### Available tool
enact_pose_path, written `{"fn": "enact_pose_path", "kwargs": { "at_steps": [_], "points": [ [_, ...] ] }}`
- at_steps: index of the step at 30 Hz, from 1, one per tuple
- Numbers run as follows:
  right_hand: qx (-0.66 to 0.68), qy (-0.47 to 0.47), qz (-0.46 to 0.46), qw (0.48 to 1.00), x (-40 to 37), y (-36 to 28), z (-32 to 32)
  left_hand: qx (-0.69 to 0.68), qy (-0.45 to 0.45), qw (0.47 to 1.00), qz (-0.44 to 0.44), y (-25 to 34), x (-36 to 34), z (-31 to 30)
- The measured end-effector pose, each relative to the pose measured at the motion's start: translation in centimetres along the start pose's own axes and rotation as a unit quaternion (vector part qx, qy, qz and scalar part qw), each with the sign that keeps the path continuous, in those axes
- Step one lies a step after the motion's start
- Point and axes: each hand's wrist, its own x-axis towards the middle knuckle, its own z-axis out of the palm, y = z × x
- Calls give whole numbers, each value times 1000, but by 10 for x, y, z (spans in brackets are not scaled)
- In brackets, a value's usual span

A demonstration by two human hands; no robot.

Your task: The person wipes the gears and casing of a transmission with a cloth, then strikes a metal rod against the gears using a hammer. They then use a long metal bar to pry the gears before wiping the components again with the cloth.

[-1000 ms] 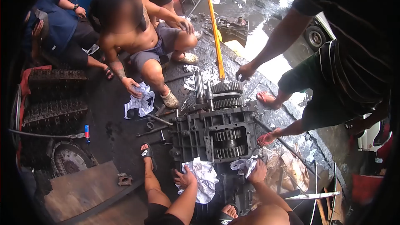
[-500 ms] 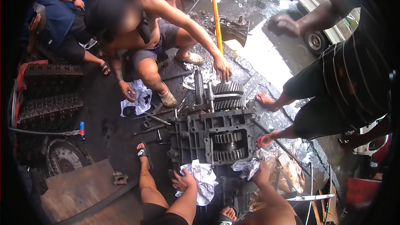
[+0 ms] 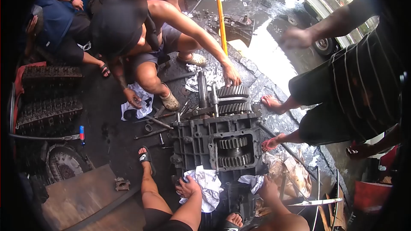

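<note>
A dark gearbox housing (image 3: 192, 142) stands on the ground in front of me, with gears (image 3: 233, 143) showing through its rectangular opening. At its near left side my left hand (image 3: 189, 187) has its fingers curled on a large crumpled white rag (image 3: 209, 188). My right hand (image 3: 268, 189), by the near right corner, grips a smaller white rag (image 3: 252, 181); part of its fingers is hidden. Large helical gears (image 3: 234, 96) and a splined shaft (image 3: 202, 90) rise at the far end of the housing, where a co-worker's hand (image 3: 231, 75) touches the gears.
The co-worker's other hand (image 3: 132, 98) is at another white rag (image 3: 139, 93). A person stands barefoot (image 3: 274, 102) at the right. Tools and a bolt (image 3: 162, 140) lie left of the housing. Crumpled brown paper (image 3: 295, 175) and metal strips (image 3: 317, 202) lie at right.
The view has shifted slightly. The co-worker's head has dipped forward, and the standing person's arm has swung a little. Both my hands keep nearly the same place on their rags.
</note>
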Motion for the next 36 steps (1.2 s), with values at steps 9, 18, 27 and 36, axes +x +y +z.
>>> {"fn": "enact_pose_path", "kwargs": {
  "at_steps": [9,18,27,36],
  "points": [
    [7,-104,118,988,-29,-6,-1,-13,2,1000,1,0,1,3],
    [8,-51,74,996,-38,13,39,-8,13,1000,7,0,0,2],
    [-2,-27,70,997,-39,9,39,-3,22,1000,5,1,-1,1],
    [7,-67,117,991,-36,-9,23,0,18,1000,10,2,-1,-1]
  ]
}}
